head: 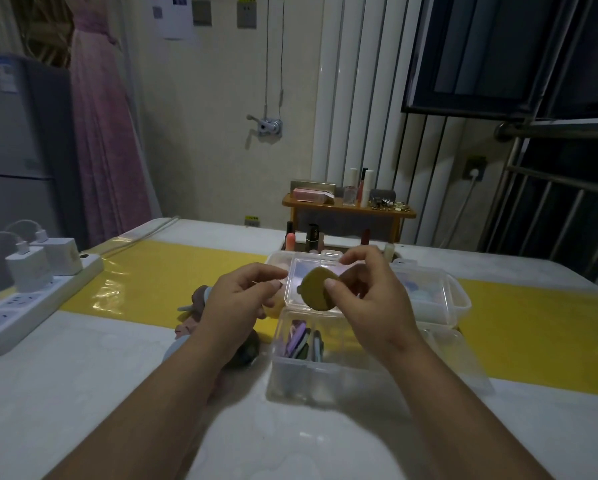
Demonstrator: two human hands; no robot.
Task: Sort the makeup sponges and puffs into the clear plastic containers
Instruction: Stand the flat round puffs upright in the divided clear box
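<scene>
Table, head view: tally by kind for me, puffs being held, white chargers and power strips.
Olive puff, pinched by the right hand: 1
White chargers: 2
Power strip: 1
Total: 4

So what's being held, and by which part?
The right hand pinches the round olive puff at its right edge; whether the left hand holds anything is unclear.

No legible text (wall notices (174, 15), fridge label (4, 76) blurred).
</scene>
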